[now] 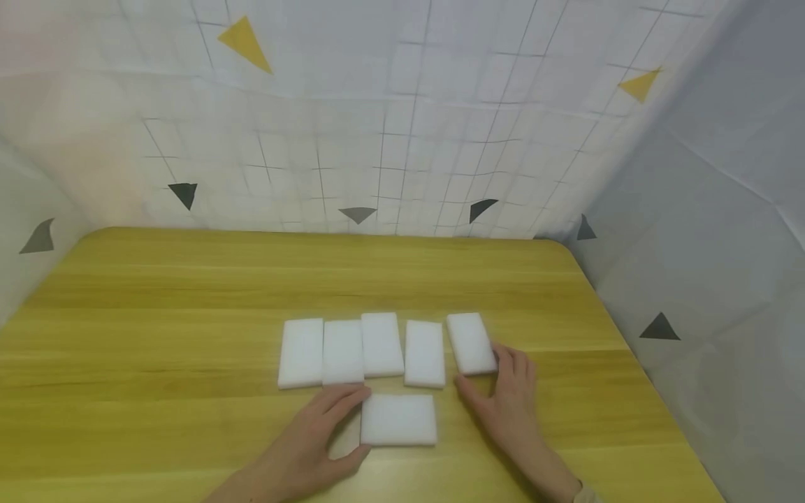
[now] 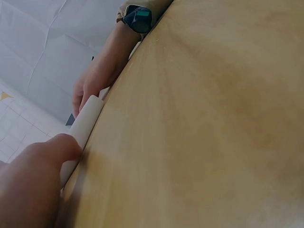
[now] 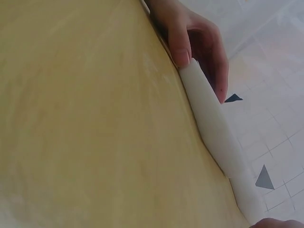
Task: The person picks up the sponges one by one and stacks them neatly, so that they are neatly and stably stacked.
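Several flat white sponges lie on the wooden table. My left hand (image 1: 314,433) is at the left end of a sponge lying crosswise (image 1: 399,420) in front, thumb and forefinger at its two left corners. In the left wrist view the left thumb (image 2: 69,148) rests against this sponge's edge. My right hand (image 1: 508,402) holds the rightmost sponge (image 1: 470,342) by its near end, thumb at the near left corner and fingers along the right side. That sponge stands slightly tilted to the left at its far end.
Behind the crosswise sponge, a row holds a far-left sponge (image 1: 301,353), a second one (image 1: 343,352), a third set a little farther back (image 1: 381,344) and a fourth (image 1: 424,353). The table (image 1: 157,300) meets a hanging white sheet (image 1: 302,140) at its back edge.
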A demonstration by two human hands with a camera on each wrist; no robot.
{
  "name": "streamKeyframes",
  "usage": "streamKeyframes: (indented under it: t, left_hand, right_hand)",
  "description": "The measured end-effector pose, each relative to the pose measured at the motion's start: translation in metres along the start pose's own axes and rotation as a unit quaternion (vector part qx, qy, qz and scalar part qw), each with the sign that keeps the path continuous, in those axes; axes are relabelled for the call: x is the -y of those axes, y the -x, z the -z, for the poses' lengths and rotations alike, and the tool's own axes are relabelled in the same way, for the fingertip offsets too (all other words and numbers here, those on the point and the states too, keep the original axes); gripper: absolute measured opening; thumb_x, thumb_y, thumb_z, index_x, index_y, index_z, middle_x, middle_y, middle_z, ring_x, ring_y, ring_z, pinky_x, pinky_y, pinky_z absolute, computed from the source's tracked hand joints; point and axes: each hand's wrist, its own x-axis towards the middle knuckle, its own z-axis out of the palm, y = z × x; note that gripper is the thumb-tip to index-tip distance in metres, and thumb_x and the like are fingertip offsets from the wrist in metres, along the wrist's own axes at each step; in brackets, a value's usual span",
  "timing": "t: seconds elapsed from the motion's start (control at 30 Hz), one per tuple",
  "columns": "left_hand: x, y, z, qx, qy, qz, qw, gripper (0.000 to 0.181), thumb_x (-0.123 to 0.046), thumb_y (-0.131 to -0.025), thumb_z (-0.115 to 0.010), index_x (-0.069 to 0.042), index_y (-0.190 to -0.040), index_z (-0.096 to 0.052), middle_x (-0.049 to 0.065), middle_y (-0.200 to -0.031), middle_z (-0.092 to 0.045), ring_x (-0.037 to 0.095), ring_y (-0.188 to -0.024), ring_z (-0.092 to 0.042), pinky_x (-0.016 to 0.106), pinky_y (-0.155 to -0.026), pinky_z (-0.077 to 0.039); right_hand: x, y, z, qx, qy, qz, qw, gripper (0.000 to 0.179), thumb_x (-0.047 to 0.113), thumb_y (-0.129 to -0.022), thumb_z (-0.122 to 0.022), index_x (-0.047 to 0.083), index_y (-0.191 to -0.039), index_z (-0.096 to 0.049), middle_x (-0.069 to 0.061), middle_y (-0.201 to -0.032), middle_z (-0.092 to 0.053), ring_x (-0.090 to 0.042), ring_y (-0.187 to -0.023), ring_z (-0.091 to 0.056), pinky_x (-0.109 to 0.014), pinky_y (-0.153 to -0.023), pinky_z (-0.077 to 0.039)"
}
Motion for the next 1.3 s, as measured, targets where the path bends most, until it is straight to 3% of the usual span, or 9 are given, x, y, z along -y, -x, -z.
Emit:
streamKeyframes:
  t: [0.93,1.3]
  left_hand:
    - [-0.0020,0.0007,0.0004,0.025,-0.005,0.031,0.9992,0.064,-0.035,-0.083,-0.080,-0.016,-0.139,-0.057,-0.008,-0.138,-0.055,0.013,-0.127,-0.053,0.038,-0.101,-0.053]
    - [-0.0013,0.0014,-0.0002,0.016,-0.001,0.020,0.9997,0.063,-0.035,-0.083,-0.080,-0.015,-0.139,-0.057,-0.007,-0.138,-0.056,0.013,-0.126,-0.054,0.038,-0.100,-0.053]
  right_hand:
    - [-0.0013,0.0015,-0.0014,-0.050,-0.029,0.047,0.9972,0.060,0.012,-0.081,-0.079,-0.008,-0.131,-0.051,-0.026,-0.126,-0.052,-0.041,-0.118,-0.045,-0.057,-0.099,-0.042]
    - [-0.0035,0.0018,-0.0018,-0.073,-0.052,0.062,0.9940,0.062,0.007,-0.079,-0.080,-0.006,-0.133,-0.053,-0.025,-0.131,-0.056,-0.040,-0.118,-0.048,-0.053,-0.099,-0.042]
